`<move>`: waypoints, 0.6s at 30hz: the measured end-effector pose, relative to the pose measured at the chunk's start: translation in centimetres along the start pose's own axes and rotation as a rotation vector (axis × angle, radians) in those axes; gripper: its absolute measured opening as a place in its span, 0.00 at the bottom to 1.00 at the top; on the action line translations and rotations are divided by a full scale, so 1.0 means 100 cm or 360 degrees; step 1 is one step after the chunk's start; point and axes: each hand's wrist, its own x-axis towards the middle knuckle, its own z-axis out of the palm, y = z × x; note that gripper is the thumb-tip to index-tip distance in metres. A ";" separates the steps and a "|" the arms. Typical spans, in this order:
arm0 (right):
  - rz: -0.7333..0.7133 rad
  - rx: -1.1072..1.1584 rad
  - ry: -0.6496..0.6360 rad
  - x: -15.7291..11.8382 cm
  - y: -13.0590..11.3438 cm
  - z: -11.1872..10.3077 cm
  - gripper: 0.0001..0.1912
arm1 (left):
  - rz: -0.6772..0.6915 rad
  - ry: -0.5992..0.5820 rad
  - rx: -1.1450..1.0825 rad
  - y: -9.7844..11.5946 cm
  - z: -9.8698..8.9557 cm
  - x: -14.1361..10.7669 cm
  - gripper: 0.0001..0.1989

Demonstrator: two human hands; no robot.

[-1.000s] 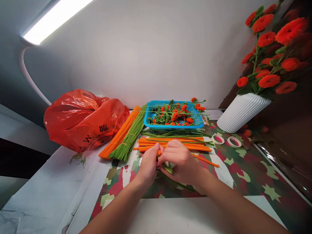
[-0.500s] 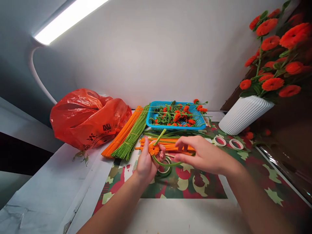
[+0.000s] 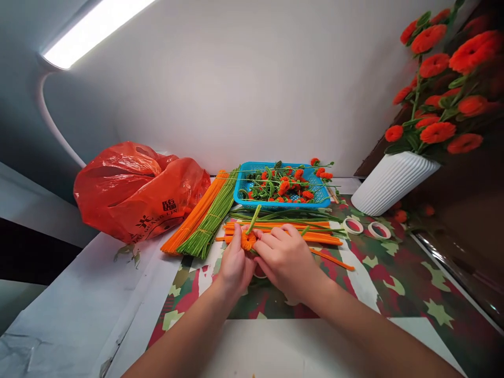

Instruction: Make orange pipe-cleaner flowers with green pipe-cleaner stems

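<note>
An orange pipe-cleaner flower (image 3: 248, 240) is pinched in my left hand (image 3: 234, 268), the thumb along its left side. From behind the flower a green pipe cleaner (image 3: 255, 218) sticks up. My right hand (image 3: 289, 260) is closed against the flower's right side, its fingertips on the green pipe cleaner; most of that stretch is hidden, but a green tip shows above the knuckles. Beneath and behind both hands lie loose orange pipe cleaners (image 3: 326, 239). A roll of tape (image 3: 260, 272) under my hands is mostly covered.
Behind stands a blue basket (image 3: 236, 199) of red-orange flowers. Orange (image 3: 197, 220) and green bundles (image 3: 208, 226) lie beside a red plastic bag (image 3: 137, 194). Two tape rolls (image 3: 379, 231) and a white vase (image 3: 394, 184) with flowers are at right. A lamp (image 3: 98, 31) hangs upper left.
My right hand has moved left from the far part of the green pipe cleaner to the flower, and its fingers have closed there. The view has shifted slightly.
</note>
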 end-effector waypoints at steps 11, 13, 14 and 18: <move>-0.0020 0.0109 0.0117 0.002 0.025 -0.003 0.11 | 0.0249 -0.0185 0.0679 -0.004 -0.009 -0.006 0.19; -0.0023 0.0117 0.0092 0.002 0.027 -0.005 0.11 | 0.0280 -0.0202 0.0783 -0.003 -0.012 -0.006 0.20; -0.0029 0.0125 0.0078 0.002 0.028 -0.006 0.11 | 0.0278 -0.0239 0.0807 -0.002 -0.013 -0.006 0.21; -0.0059 0.0164 0.0034 0.001 0.033 -0.010 0.09 | 0.0270 -0.0388 0.0806 0.000 -0.012 -0.007 0.21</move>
